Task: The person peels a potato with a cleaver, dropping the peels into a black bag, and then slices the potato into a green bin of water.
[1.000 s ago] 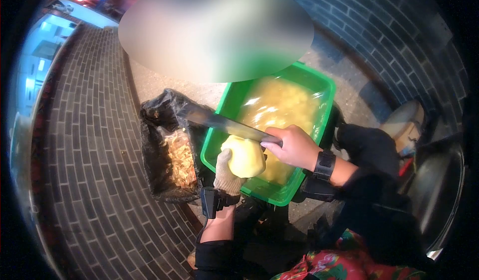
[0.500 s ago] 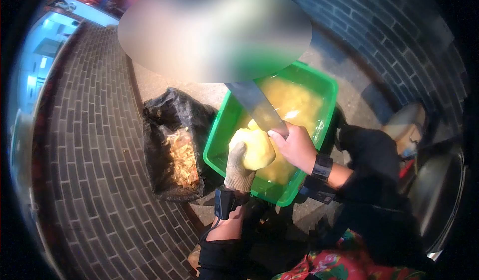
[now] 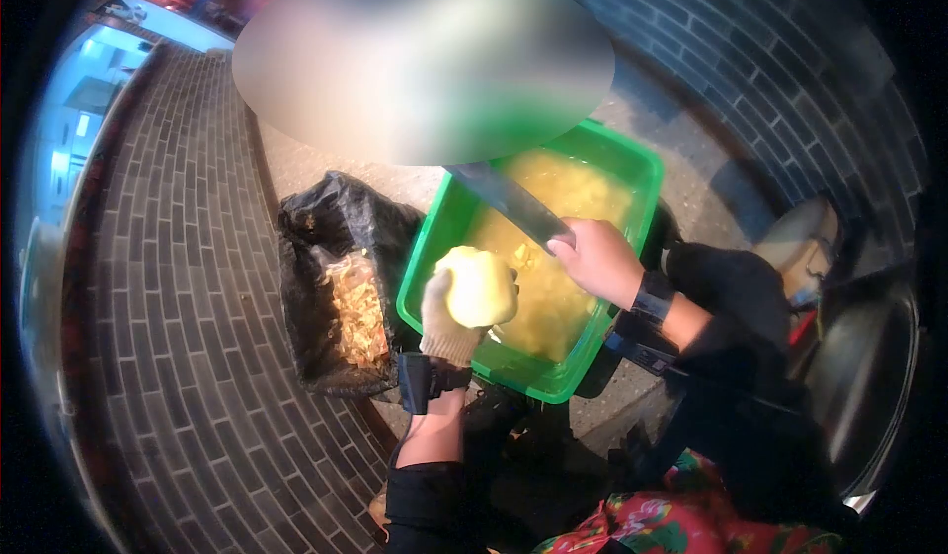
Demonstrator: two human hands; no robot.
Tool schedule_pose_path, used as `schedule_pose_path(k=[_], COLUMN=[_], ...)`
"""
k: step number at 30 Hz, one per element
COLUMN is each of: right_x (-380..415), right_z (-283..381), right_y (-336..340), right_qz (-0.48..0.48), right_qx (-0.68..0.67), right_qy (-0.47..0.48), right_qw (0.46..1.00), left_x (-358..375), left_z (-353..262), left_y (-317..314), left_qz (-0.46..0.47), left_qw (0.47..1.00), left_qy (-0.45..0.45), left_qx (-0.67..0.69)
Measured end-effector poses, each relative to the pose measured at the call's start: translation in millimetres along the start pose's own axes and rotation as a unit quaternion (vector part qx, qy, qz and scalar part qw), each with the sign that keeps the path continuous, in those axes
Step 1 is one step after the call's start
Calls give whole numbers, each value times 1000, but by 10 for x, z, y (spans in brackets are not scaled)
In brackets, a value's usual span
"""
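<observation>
My left hand, in a knitted work glove, is closed round a large peeled yellow potato over the near left side of a green tub. My bare right hand grips a broad-bladed knife. Its blade slants up and left over the tub, apart from the potato, and its far end runs into the blurred patch. Cloudy water with yellow cut pieces lies in the tub. A small yellow bit shows between my hands.
Left of the tub, a black plastic bag holds peelings. Brick paving runs along the left, and a brick surface curves at upper right. Large round metal pans stand at the right edge.
My left hand has drawn the potato slightly left, away from the knife. My right hand has moved a little right and up with the knife, whose blade has turned more edge-on.
</observation>
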State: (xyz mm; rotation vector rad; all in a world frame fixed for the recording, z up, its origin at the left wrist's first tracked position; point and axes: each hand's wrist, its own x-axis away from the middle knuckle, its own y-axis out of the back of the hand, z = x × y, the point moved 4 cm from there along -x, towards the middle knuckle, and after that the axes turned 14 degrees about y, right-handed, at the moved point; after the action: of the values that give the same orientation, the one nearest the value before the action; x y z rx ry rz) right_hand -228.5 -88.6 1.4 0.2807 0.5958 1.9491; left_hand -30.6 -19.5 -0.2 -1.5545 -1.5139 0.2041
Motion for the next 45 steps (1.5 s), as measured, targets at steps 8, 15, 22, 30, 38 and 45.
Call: schedule_pose_path(k=[8,15,22,30,38,45], right_x=[-6,9,10,28,65,39], right_z=[18,50,175,269,370,172], right_y=[125,117,142,170,213,133], right_qz=[-27,-19,1,-1,48,-23], right_qx=[-71,-77,-99,-96,-8,-126], right_qy=[26,38,68,104,89,77], right_qw=[997,996,993,990,995,989], left_x=[39,-27,72,96,71,198], left_z=[-94,-200,4,2,-34,-103], left_y=[134,137,-22,95,148,21], left_qz=[-144,-183,-40,-21,-79,1], left_qw=[989,793,994,995,991,999], left_qy=[-33,-189,16,26,2,9], left_qx=[13,-549,-96,-94,-108,-34])
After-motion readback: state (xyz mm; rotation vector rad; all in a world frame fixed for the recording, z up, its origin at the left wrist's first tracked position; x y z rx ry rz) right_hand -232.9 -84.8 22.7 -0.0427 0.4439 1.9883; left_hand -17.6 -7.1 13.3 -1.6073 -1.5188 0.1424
